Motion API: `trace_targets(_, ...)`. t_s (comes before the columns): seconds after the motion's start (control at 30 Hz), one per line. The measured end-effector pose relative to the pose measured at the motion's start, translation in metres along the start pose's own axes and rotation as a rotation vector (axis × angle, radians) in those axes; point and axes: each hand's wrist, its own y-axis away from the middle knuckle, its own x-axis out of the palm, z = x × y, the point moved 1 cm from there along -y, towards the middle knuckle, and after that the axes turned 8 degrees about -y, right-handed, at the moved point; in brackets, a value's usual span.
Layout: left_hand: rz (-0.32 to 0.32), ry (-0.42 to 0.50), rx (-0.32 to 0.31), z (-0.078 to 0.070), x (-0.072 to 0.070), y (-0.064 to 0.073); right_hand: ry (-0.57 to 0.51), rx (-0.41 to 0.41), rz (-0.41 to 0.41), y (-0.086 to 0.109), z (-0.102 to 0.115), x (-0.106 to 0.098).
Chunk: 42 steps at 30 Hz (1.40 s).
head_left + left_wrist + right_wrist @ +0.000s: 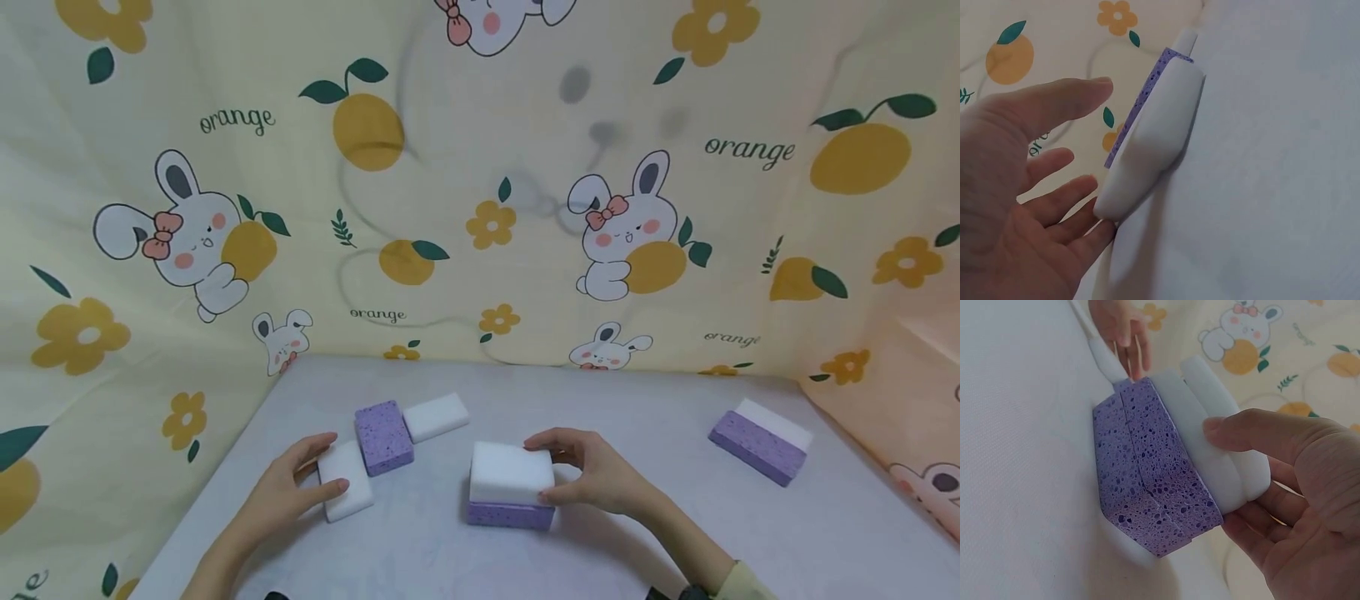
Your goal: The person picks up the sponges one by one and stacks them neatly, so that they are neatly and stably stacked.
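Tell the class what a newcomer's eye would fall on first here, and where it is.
Probably the backdrop, bright with printed bunnies and oranges, rising behind the pale table. Next comes the white-over-purple stack near the middle of the table, its white top gripped by the right hand. The left hand is at a white block lying left of that stack.

Block stack (510, 477) centre on table (420, 554), three blocks (385, 437) to its left, more blocks (757, 446) far right, cloth (465, 150) behind all.
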Motion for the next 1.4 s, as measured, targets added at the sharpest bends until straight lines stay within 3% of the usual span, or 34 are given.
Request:
trace_targets(0.27,0.020,0.028,0.075,0.009,-0.010,0.003,-0.016,0.005,0.005,0.000,-0.001,0.001)
trace_targets(0.5,0.151,0.020,0.120,0.015,-0.015,0.005,-0.009,0.006,0.002,-0.001,0.000,0.001)
trace_targets(0.63,0.220,-0.018,0.114,0.015,-0.016,0.006,-0.018,0.011,0.001,-0.001,0.001,0.001)
trace_targets(0.83,0.273,-0.030,0.113,0.012,-0.015,0.007,-0.040,0.016,-0.002,0.000,0.002,0.002)
trace_targets(1.0,0.287,-0.032,0.135,0.013,-0.015,0.008,-0.038,0.021,-0.003,0.000,0.001,0.001)
trace_targets(1.4,0.276,-0.044,0.089,0.011,-0.012,0.007,-0.012,0.010,-0.007,0.001,-0.002,0.001)
